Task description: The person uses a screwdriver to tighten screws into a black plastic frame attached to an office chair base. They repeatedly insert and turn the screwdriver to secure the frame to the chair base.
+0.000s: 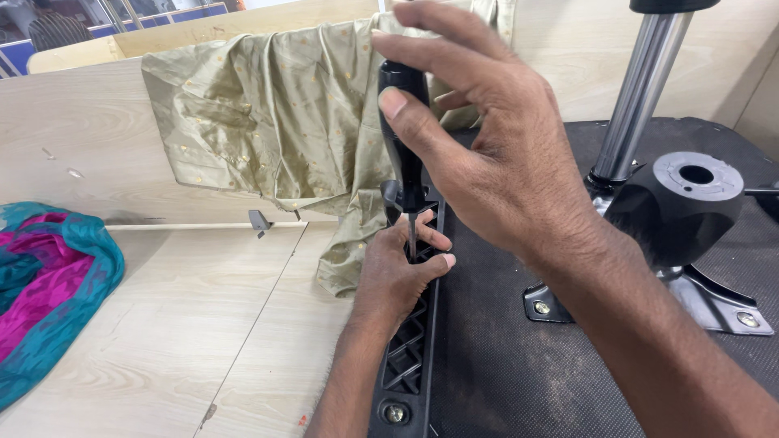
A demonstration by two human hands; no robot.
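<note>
We've got a pale wood-grain table [162,341] with a matching back panel [73,138]. Left of our fingers [422,239], a teal and magenta cloth [49,284] lies on it; under them, 1 black upturned chair seat [519,365].

A black-handled screwdriver [403,138] is standing upright, its thin metal shaft pointing down into the black plastic frame [408,357]. The frame, ribbed with a lattice of diamond openings, is lying along the edge of the dark fabric seat base [519,373].
</note>
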